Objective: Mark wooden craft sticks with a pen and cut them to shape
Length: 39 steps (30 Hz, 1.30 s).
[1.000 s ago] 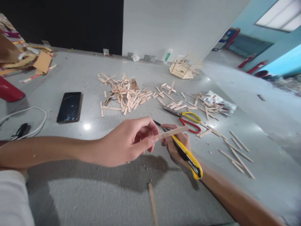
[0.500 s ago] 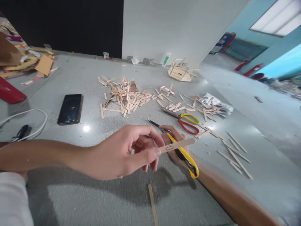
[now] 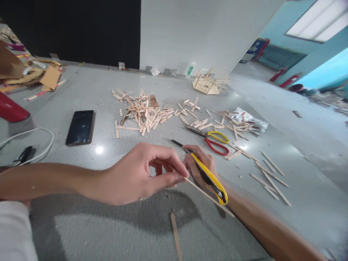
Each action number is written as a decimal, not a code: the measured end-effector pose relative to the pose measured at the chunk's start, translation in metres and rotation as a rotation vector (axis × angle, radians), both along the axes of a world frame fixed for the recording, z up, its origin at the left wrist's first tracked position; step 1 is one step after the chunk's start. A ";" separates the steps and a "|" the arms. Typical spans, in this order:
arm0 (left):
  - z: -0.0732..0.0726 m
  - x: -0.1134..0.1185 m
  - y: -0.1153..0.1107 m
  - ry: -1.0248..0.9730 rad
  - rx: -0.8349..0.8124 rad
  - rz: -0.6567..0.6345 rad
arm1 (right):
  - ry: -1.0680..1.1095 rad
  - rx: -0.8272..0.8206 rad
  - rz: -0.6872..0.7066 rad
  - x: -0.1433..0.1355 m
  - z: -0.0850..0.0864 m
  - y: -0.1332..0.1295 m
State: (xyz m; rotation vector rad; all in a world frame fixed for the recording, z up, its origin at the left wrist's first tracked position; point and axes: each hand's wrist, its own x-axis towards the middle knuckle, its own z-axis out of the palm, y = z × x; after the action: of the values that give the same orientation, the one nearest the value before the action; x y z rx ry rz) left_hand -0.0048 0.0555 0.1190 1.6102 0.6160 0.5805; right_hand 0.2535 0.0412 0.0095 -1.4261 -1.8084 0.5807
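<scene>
Where the near stick lies: flat on the grey tabletop, well this side of the scissors, touched by neither hand.
Held stick: nearer than the scissors, edge-on to view, its free end slanting down rightward (any marking on its broad face is out of sight at this angle).
Left hand: nearer than the scissors and left of them, thumb and forefinger pinching one end of the held stick.
Right hand: just this side of the scissors, wrapped round the yellow cutter and apparently the dark pen too; whether a blade is out, I cannot tell.
Step in hand: probably checking or angling the held stick, as the pen tip sits apart from it.
Next move: working on it would call for a broad face turned up and fingertips clear of any blade.
Phone: well left of the scissors.
Stick pile: left of the scissors and beyond.
Wooden frame: well beyond the scissors.
</scene>
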 end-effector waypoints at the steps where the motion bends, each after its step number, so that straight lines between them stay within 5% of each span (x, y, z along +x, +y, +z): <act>1: -0.001 0.000 0.000 -0.002 0.009 0.002 | -0.002 -0.006 -0.003 0.000 0.000 0.000; 16: -0.001 0.002 0.007 0.095 0.054 -0.016 | 0.104 0.024 -0.035 0.005 -0.015 -0.001; 22: -0.043 0.012 0.046 0.404 0.307 -0.158 | 0.198 0.074 -0.045 0.003 -0.014 -0.005; 27: -0.082 0.017 0.064 0.428 0.337 -0.186 | 0.226 -0.038 0.033 -0.010 -0.007 -0.015; 39: -0.088 0.020 0.080 0.410 0.386 -0.277 | 0.165 -0.118 0.141 -0.018 -0.017 -0.018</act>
State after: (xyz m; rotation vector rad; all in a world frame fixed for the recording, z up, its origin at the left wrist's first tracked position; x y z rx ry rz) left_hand 0.0154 0.1353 0.0310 2.1642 0.5864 0.1636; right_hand 0.2359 0.0228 -0.0075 -1.2928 -1.7769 0.8652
